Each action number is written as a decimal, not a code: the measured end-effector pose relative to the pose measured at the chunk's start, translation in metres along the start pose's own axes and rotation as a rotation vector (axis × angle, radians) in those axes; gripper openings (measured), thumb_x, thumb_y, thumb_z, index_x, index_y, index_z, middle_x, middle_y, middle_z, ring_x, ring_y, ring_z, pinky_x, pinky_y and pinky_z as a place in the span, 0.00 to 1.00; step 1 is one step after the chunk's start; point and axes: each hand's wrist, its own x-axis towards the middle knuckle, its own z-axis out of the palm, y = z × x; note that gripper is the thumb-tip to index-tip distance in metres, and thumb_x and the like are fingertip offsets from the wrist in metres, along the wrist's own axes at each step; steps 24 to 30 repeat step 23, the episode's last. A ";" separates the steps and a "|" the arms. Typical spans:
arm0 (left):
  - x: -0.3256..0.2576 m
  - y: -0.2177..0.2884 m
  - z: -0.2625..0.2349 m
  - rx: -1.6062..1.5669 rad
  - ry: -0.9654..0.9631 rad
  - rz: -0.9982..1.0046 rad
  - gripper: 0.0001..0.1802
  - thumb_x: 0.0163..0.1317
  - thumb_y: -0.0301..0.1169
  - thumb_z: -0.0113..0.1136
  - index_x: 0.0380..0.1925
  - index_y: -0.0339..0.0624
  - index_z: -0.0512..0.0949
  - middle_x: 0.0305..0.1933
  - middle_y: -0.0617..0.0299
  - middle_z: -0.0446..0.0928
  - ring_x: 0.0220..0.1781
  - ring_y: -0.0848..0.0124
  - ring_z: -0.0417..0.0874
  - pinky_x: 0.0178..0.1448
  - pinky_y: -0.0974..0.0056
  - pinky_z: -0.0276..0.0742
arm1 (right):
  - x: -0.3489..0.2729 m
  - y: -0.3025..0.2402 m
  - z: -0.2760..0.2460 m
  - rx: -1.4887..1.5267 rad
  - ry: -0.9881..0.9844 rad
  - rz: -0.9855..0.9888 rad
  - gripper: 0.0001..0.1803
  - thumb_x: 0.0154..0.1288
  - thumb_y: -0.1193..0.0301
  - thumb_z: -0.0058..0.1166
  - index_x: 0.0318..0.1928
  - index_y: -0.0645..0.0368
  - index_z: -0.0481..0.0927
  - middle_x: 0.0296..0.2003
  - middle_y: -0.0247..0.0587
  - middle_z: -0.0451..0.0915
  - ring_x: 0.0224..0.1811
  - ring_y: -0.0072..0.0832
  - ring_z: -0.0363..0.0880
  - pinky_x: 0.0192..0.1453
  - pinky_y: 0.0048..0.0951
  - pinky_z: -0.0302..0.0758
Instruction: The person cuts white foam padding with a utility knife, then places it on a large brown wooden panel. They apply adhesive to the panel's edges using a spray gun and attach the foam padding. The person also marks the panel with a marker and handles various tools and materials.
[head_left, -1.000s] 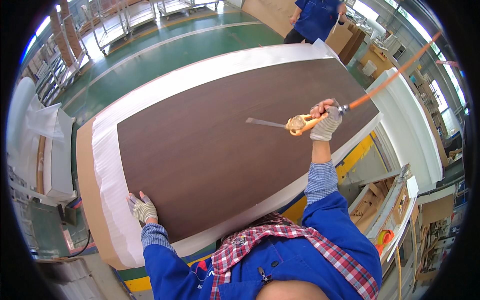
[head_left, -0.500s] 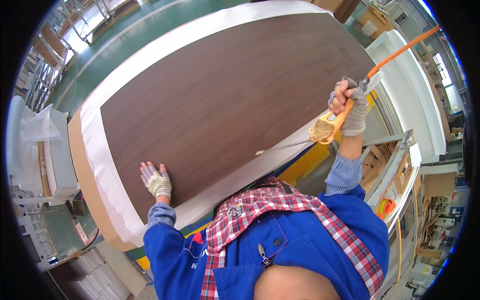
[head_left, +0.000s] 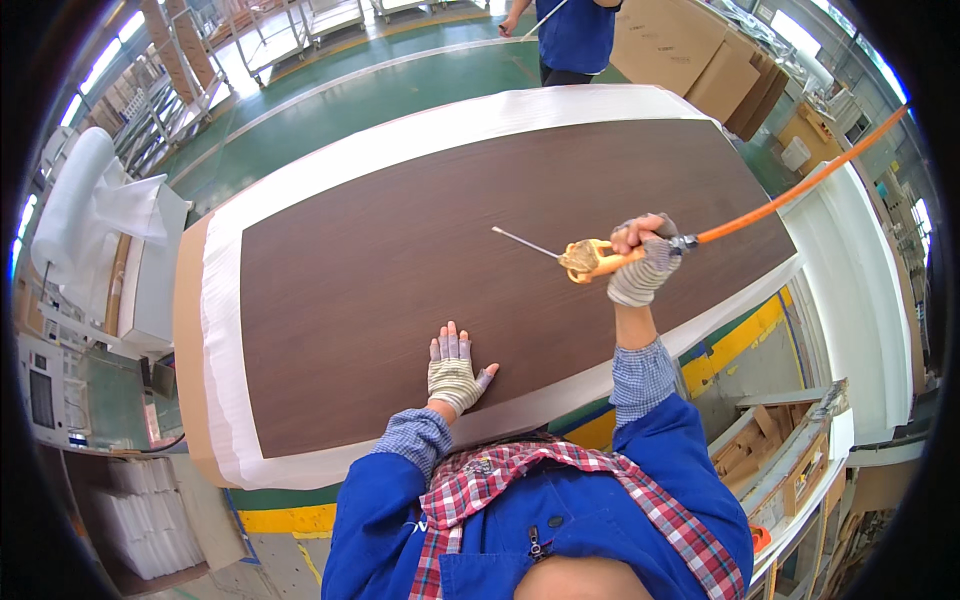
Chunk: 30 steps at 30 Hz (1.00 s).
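Note:
A large dark brown wood-grain panel (head_left: 420, 250) lies flat on a white foam sheet (head_left: 225, 340) over brown cardboard. My left hand (head_left: 455, 368), in a fingerless striped glove, presses flat on the panel near its front edge. My right hand (head_left: 640, 262), gloved the same way, grips a yellow air blow gun (head_left: 592, 258) above the panel. The gun's thin metal nozzle (head_left: 525, 243) points left over the surface. An orange hose (head_left: 800, 185) runs from the gun up to the right.
Another person in blue (head_left: 575, 35) stands beyond the far end. Brown cardboard boxes (head_left: 690, 55) sit at the back right. A white frame (head_left: 860, 290) lies on the right, a foam roll (head_left: 75, 200) on the left, wooden racks at the lower right.
My left hand moved right along the front edge and now rests flat nearer the middle. My right hand with the blow gun swung back over the panel.

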 end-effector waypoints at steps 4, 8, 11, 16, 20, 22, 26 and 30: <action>0.018 0.001 0.000 -0.131 0.211 -0.049 0.38 0.49 0.49 0.63 0.53 0.32 0.66 0.64 0.40 0.59 0.67 0.46 0.57 0.69 0.47 0.53 | 0.011 -0.006 -0.013 0.130 -0.071 0.365 0.02 0.54 0.75 0.52 0.27 0.59 0.73 0.17 0.34 0.69 0.15 0.22 0.67 0.19 0.24 0.67; 0.030 -0.003 0.011 -0.060 0.263 -0.265 0.36 0.53 0.42 0.59 0.57 0.28 0.63 0.65 0.35 0.59 0.68 0.43 0.57 0.70 0.47 0.52 | 0.016 -0.069 -0.055 -0.101 -0.061 0.555 0.07 0.49 0.70 0.51 0.25 0.62 0.72 0.14 0.36 0.66 0.13 0.23 0.63 0.19 0.24 0.63; 0.025 -0.008 0.025 0.080 0.224 -0.267 0.34 0.64 0.42 0.48 0.62 0.26 0.58 0.70 0.38 0.52 0.72 0.48 0.51 0.74 0.50 0.46 | 0.012 -0.128 -0.096 0.160 -0.050 0.655 0.06 0.48 0.72 0.50 0.25 0.63 0.73 0.14 0.37 0.65 0.13 0.24 0.63 0.19 0.26 0.62; 0.020 -0.012 0.031 0.173 0.122 -0.287 0.30 0.68 0.42 0.43 0.61 0.28 0.60 0.71 0.44 0.51 0.73 0.53 0.52 0.74 0.51 0.47 | -0.015 -0.208 -0.156 -0.071 0.235 0.362 0.06 0.48 0.71 0.53 0.25 0.61 0.73 0.15 0.37 0.67 0.14 0.24 0.63 0.18 0.27 0.61; 0.026 -0.019 0.039 0.220 0.142 -0.293 0.29 0.66 0.41 0.48 0.61 0.32 0.63 0.70 0.46 0.55 0.72 0.53 0.55 0.73 0.52 0.50 | -0.039 -0.258 -0.188 -0.132 0.323 -0.007 0.04 0.53 0.71 0.51 0.26 0.58 0.75 0.16 0.36 0.69 0.15 0.24 0.66 0.20 0.27 0.65; 0.029 -0.021 0.043 0.223 0.109 -0.349 0.30 0.64 0.42 0.50 0.61 0.34 0.63 0.70 0.47 0.55 0.72 0.53 0.55 0.73 0.52 0.50 | -0.046 -0.279 -0.205 -0.122 0.200 -0.057 0.05 0.53 0.70 0.53 0.29 0.57 0.75 0.17 0.33 0.70 0.16 0.22 0.66 0.21 0.26 0.65; 0.038 -0.021 0.045 0.231 0.121 -0.313 0.30 0.64 0.42 0.50 0.61 0.34 0.63 0.70 0.47 0.55 0.72 0.53 0.55 0.73 0.52 0.50 | -0.051 -0.285 -0.212 -0.105 0.209 -0.081 0.05 0.54 0.70 0.53 0.31 0.56 0.76 0.18 0.34 0.71 0.16 0.23 0.69 0.21 0.26 0.65; 0.038 -0.021 0.045 0.231 0.121 -0.313 0.30 0.64 0.42 0.50 0.61 0.34 0.63 0.70 0.47 0.55 0.72 0.53 0.55 0.73 0.52 0.50 | -0.051 -0.285 -0.212 -0.105 0.209 -0.081 0.05 0.54 0.70 0.53 0.31 0.56 0.76 0.18 0.34 0.71 0.16 0.23 0.69 0.21 0.26 0.65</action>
